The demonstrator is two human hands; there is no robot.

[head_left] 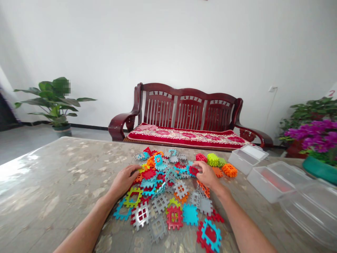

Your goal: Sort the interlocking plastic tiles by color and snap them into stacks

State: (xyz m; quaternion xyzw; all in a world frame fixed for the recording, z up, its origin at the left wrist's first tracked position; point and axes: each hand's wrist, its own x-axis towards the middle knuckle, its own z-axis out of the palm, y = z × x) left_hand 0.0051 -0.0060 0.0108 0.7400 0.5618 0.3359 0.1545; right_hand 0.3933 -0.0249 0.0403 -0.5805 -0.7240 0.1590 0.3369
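Observation:
Flat plastic interlocking building tiles in turquoise, red, grey, orange and yellow-green lie in a loose heap on the table. My left hand (pixel 125 179) is at the heap's left side, its fingers closed at the edge of a yellow-green interlocking tile (pixel 144 169). On the right side, my right hand (pixel 207 173) pinches a red interlocking tile (pixel 193 171) between thumb and fingers. Nearer me are a turquoise square tile (pixel 190 214), a red window tile (pixel 174 217) and a grey window tile (pixel 141 215). Part of each held tile is covered by fingers.
Beyond my right hand stand small stacks of red tiles (pixel 201 157), yellow-green tiles (pixel 212 159) and orange tiles (pixel 229 170). Clear plastic boxes (pixel 271 184) line the table's right side, by purple flowers (pixel 316 135). A wooden bench (pixel 188 105) stands behind the table (pixel 65 168).

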